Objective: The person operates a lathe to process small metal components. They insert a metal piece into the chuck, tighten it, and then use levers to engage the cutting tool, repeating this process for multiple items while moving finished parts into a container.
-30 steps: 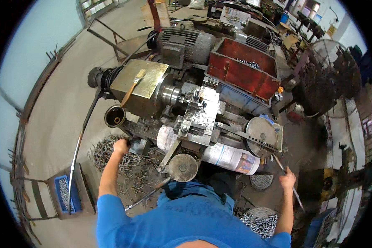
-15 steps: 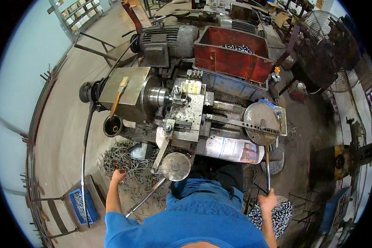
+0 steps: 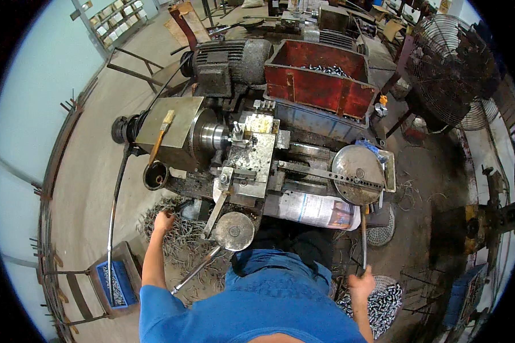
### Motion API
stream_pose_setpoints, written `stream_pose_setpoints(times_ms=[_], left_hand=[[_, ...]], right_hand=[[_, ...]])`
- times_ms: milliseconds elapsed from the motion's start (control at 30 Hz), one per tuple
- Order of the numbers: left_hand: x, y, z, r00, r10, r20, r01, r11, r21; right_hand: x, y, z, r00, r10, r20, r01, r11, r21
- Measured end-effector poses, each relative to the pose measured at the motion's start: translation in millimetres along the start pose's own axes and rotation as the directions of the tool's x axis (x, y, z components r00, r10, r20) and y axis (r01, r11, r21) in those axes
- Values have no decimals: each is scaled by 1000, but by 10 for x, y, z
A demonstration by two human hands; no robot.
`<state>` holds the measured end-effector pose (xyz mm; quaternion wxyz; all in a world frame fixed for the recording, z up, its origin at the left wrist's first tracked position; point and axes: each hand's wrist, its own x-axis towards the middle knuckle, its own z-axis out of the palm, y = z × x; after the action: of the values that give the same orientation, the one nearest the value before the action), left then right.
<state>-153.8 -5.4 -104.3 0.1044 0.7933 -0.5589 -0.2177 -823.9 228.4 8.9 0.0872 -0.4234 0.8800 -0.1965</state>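
Observation:
My right hand (image 3: 361,281) is wrapped round a metal lever bar (image 3: 364,240), which runs up beside a round disc (image 3: 357,171) on the lathe's right side. My left hand (image 3: 164,221) is in the air in front of the lathe, over a heap of metal shavings (image 3: 180,235). Its fingers are curled in; whatever they hold, if anything, is too small to tell. Ahead are the lathe's spindle (image 3: 213,138) and the steel tool slide (image 3: 252,163). A second lever bar (image 3: 197,270), with a smaller disc (image 3: 234,231), is untouched.
A red bin (image 3: 320,88) of small metal parts stands behind the lathe, on a blue crate (image 3: 315,121). A brush (image 3: 162,135) lies on the spindle housing, above a dark cup (image 3: 155,175). Finished-looking parts fill a basket (image 3: 383,308) at right and a blue tray (image 3: 115,283) at left.
My left hand has moved forward, away from my body, and remains closed. My right hand keeps its grip on the lever bar. The whole view has shifted slightly.

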Motion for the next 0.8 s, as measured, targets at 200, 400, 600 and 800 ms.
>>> stream_pose_setpoints(times_ms=[200,400,600,800], left_hand=[[33,648,-153,984,17,180,-92,903,420],[129,589,517,997,23,-76,12,902,431],[82,351,773,994,97,-52,-69,918,391],[115,475,305,986,53,156,-124,861,493]], right_hand=[[1248,1014,-291,974,-198,-111,101,815,-570],[1964,838,-346,970,-150,-190,14,818,-575],[1830,69,-427,896,-381,-228,278,882,-380],[1926,-1573,-540,783,-608,-128,619,783,66]])
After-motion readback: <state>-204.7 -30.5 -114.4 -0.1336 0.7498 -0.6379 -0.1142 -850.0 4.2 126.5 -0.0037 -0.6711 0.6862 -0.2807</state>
